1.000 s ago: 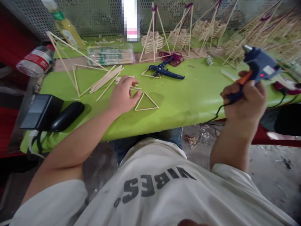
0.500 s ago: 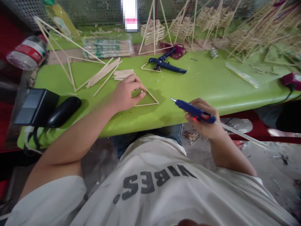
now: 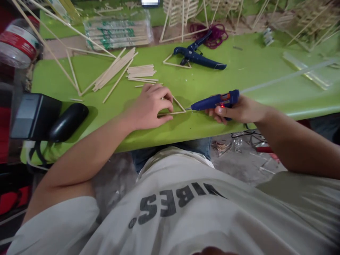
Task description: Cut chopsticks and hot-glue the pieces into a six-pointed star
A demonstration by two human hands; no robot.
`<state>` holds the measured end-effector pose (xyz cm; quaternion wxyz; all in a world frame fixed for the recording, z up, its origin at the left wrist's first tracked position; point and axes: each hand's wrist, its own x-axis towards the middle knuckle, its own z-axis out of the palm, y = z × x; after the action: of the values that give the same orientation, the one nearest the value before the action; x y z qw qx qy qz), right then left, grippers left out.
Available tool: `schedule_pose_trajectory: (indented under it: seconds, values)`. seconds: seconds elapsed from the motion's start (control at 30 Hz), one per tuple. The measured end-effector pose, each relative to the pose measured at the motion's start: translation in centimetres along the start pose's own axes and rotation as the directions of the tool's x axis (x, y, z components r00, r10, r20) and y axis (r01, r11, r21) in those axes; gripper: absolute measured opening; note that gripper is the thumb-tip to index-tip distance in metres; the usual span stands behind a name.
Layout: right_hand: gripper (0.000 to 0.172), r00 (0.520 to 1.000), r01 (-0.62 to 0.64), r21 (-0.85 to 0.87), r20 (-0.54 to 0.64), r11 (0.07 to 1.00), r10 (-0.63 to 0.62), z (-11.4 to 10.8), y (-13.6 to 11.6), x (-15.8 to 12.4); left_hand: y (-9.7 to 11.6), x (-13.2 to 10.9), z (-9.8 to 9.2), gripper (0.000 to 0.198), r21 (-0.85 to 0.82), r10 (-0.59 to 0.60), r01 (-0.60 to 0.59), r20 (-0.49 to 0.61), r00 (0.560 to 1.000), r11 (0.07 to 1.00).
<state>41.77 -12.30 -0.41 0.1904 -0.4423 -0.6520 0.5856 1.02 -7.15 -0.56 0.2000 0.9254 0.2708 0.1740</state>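
My right hand (image 3: 225, 109) grips a blue hot glue gun (image 3: 209, 102), with a red light glowing on it and a long clear glue stick (image 3: 281, 79) sticking out of its back. Its metal nozzle meets the right corner of a small triangle of thin wooden sticks (image 3: 179, 104) lying on the green tabletop. My left hand (image 3: 154, 106) holds this triangle down, the thumb at the lower stick and the fingers curled over the other side. The palm hides the triangle's left part. Just beyond that hand lie short cut sticks (image 3: 140, 72).
Longer sticks (image 3: 115, 71) and a large stick frame (image 3: 73, 71) stand at the left. Blue cutters (image 3: 199, 58) rest over another small triangle, beside purple string (image 3: 216, 36). A black adapter (image 3: 34, 115), a bottle (image 3: 20, 42) and packaged sticks (image 3: 117, 32) surround them. Stick structures (image 3: 183, 12) line the back.
My right hand has turned the glue gun and brought its nozzle left to the triangle's corner. My left hand has shifted slightly right, its fingers lower over the triangle. The view has tilted downward.
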Motion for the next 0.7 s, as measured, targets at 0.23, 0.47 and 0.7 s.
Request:
schedule_pose_trajectory:
  seconds: [0.23, 0.47, 0.7]
  values:
    - [0.074, 0.999, 0.008, 0.030, -0.054, 1.000, -0.006, 1.0, -0.7, 0.1, 0.2, 0.7, 0.0, 0.010, 0.014, -0.076, 0.076, 0.045, 0.996, 0.997]
    - [0.070, 0.998, 0.036, 0.072, -0.046, 0.997, -0.033, 1.6, -1.0, 0.4, 0.2, 1.0, 0.1, 0.010, -0.001, -0.101, 0.101, 0.034, 0.994, 0.995]
    - [0.076, 0.999, 0.017, 0.042, -0.050, 0.999, -0.015, 1.6, 0.0, 0.3, 0.2, 1.0, 0.4, 0.008, 0.027, -0.072, 0.071, 0.021, 0.997, 0.997]
